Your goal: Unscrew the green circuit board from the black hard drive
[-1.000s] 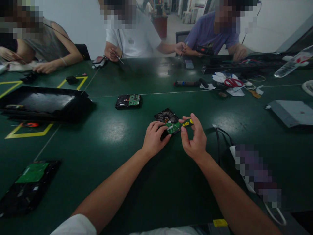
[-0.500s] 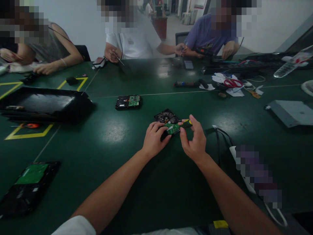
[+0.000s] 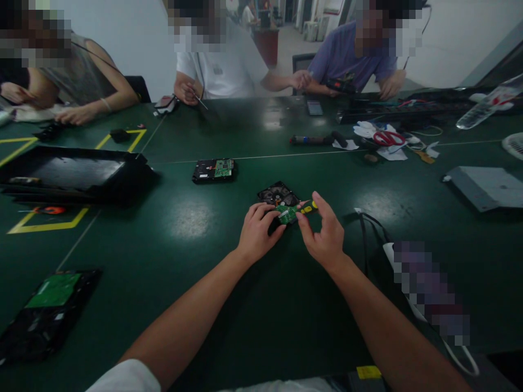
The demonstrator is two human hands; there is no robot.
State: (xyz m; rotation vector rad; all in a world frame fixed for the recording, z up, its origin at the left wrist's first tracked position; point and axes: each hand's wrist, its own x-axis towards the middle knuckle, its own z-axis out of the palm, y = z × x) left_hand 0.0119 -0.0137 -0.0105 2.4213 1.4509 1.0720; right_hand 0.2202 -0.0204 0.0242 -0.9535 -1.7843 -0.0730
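Observation:
A hard drive (image 3: 278,193) lies on the green table in front of me, its black casing at the far end and a green circuit board (image 3: 286,214) at the near end. My left hand (image 3: 259,231) is closed round the drive's left side, with the thumb along its near edge. In my right hand (image 3: 324,231) is a screwdriver with a black and yellow handle (image 3: 307,207), held between thumb and fingers over the board's right side. The screwdriver's tip is too small to make out.
Another hard drive (image 3: 214,170) lies further back, and a third drive (image 3: 51,313) at the near left. A black tray (image 3: 77,171) stands left. A power strip (image 3: 408,283) with a cable and a grey box (image 3: 484,188) lie right. Several people sit across the table.
My right fingers have shifted slightly left and turned the screwdriver handle, so more yellow shows. My left hand and the hard drive stay in place. Across the table, a person's hand has moved.

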